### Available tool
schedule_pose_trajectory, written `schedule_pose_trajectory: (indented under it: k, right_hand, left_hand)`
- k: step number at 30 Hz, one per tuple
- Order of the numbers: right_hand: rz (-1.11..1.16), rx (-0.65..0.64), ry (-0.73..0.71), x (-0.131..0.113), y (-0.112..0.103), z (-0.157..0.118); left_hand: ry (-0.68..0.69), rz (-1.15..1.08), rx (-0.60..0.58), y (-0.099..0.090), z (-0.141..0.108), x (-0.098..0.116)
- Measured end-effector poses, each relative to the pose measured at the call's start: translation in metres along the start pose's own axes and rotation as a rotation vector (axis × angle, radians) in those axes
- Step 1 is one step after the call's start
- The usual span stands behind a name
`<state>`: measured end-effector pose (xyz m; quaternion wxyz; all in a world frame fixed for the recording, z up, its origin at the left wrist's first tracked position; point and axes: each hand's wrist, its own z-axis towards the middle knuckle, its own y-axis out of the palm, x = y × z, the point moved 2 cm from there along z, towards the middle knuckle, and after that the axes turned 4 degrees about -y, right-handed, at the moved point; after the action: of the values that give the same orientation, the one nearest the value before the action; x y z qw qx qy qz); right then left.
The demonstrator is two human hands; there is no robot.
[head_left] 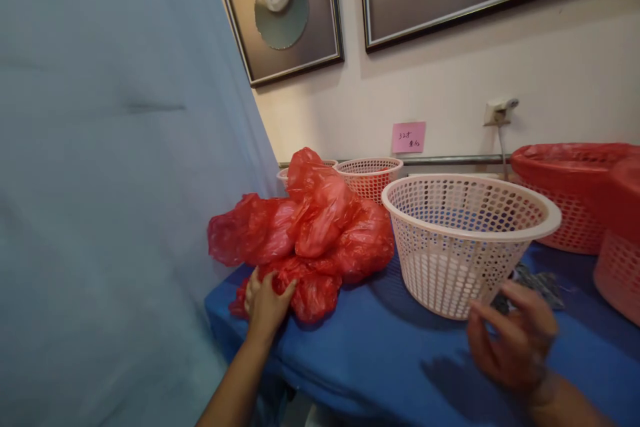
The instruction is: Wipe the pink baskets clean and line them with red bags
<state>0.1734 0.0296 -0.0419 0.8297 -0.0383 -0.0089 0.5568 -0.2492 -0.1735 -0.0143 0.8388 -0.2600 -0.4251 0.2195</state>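
My left hand (268,301) grips the lowest red plastic bag (315,293) at the table's left corner, with thumb and fingers spread over its crumpled film. More filled red plastic bags (325,220) are heaped on top of and behind it. My right hand (515,337) is raised over the table, slightly blurred, fingers loosely bent and apart with nothing visible in them. Just beyond it stands a white perforated plastic basket (460,260), upright; no contents show through its holes. I cannot tell whether my fingertips touch the basket.
Further white baskets (370,177) stand behind the bags. Red-lined baskets (570,193) stand at the right. Dark patterned cloth (543,283) lies beside the white basket on the blue-covered table (350,353). A light blue curtain (125,180) hangs at the left; a socket (499,112) is on the wall.
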Motion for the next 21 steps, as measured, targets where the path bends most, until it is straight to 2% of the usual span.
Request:
schedule_pose_trajectory:
  k: [3, 6, 10, 13, 15, 17, 19, 21]
  right_hand:
    - [0.177, -0.173, -0.149, -0.043, 0.014, -0.001]
    - [0.337, -0.321, -0.157, -0.07, 0.027, -0.001]
    - [0.484, -0.556, -0.065, -0.109, 0.056, -0.001]
    - [0.546, -0.829, 0.037, -0.142, 0.095, 0.002]
    - [0.533, -0.956, 0.151, -0.158, 0.125, 0.003]
    - [0.545, -0.996, 0.276, -0.166, 0.152, 0.002]
    - [0.619, -0.945, 0.36, -0.167, 0.17, -0.001]
    - [0.701, -0.862, 0.397, -0.162, 0.177, -0.007]
  left_hand:
    - [0.014, -0.011, -0.067, 0.009, -0.006, -0.018]
    - [0.047, -0.069, -0.094, 0.01, -0.017, -0.033]
    - [0.065, -0.147, -0.13, 0.008, -0.028, -0.046]
    - [0.059, -0.178, -0.167, 0.006, -0.031, -0.05]
    - [0.055, -0.185, -0.182, 0.006, -0.032, -0.047]
    - [0.066, -0.185, -0.185, 0.006, -0.033, -0.043]
    - [0.096, -0.179, -0.181, 0.006, -0.035, -0.038]
    - [0.124, -0.167, -0.173, 0.008, -0.035, -0.035]
